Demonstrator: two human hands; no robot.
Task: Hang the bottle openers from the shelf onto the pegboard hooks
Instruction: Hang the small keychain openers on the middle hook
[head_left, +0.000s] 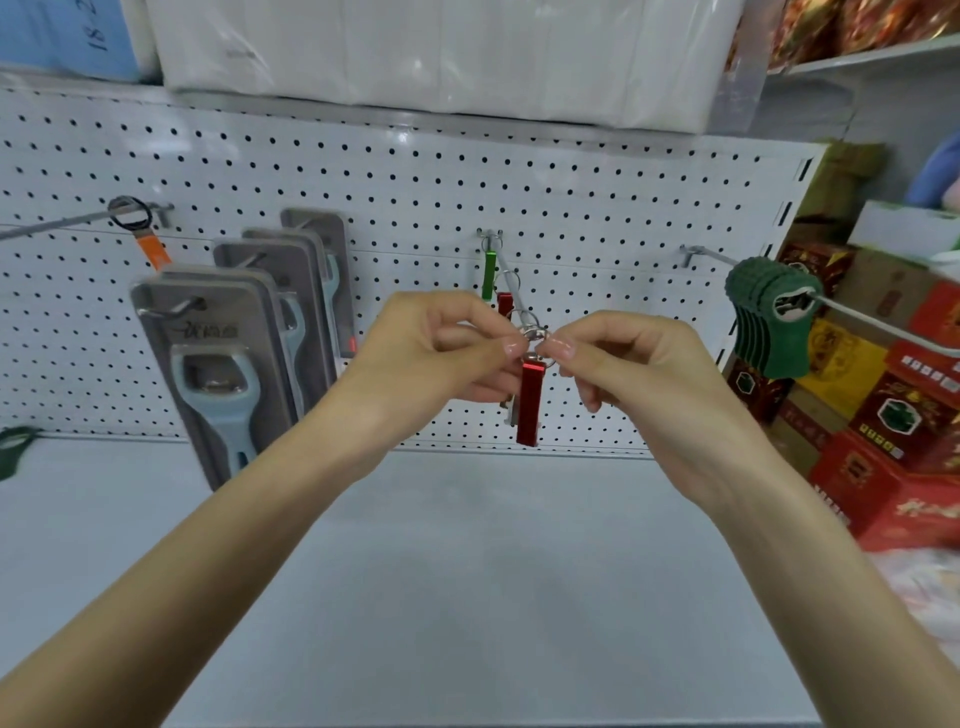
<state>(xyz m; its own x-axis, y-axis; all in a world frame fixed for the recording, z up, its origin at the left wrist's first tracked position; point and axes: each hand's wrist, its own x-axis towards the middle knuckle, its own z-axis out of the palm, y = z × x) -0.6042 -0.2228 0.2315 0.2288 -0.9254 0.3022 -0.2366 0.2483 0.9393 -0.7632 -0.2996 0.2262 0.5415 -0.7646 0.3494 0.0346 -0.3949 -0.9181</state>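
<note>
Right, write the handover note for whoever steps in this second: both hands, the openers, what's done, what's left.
Left hand: pinches the key ring of the red bar opener.
Right hand: pinches the same ring from the other side.
The ring sits at the tip of the centre hook; I cannot tell whether it is threaded on.
Done: a green opener and a second red opener hang further back on that hook.
Left: slide this ring on and let go. One dark green opener lies on the shelf, far left.
</note>
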